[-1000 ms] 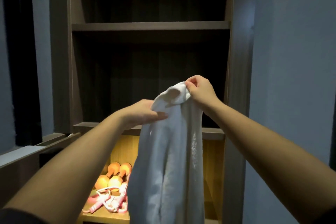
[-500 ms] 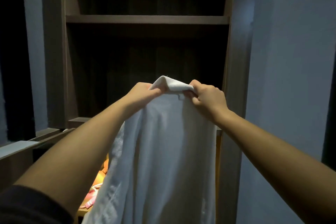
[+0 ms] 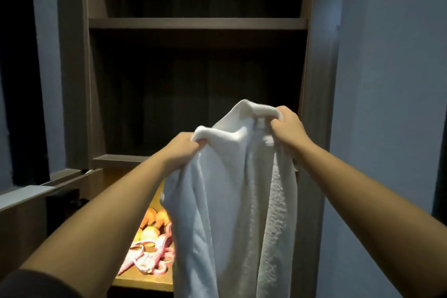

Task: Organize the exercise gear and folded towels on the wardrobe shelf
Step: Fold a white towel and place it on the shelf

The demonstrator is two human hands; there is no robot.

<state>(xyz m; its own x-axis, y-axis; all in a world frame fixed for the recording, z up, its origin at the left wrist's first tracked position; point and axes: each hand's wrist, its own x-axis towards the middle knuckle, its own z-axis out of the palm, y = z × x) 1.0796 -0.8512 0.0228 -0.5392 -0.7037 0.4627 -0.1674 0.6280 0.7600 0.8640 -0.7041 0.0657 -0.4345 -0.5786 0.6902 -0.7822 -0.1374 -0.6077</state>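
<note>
2 hands (image 3: 183, 147) (image 3: 287, 126) gripping towel (image 3: 232, 201) top edge

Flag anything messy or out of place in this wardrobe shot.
Two things. The white towel hangs unfolded and bunched, gripped at its top edge by the left hand and right hand. On the lit lower shelf, the pink cords lie in a loose tangle in front of the orange dumbbells, not coiled.

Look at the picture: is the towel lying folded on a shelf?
No, the towel hangs unfolded from the left hand and right hand.
</note>
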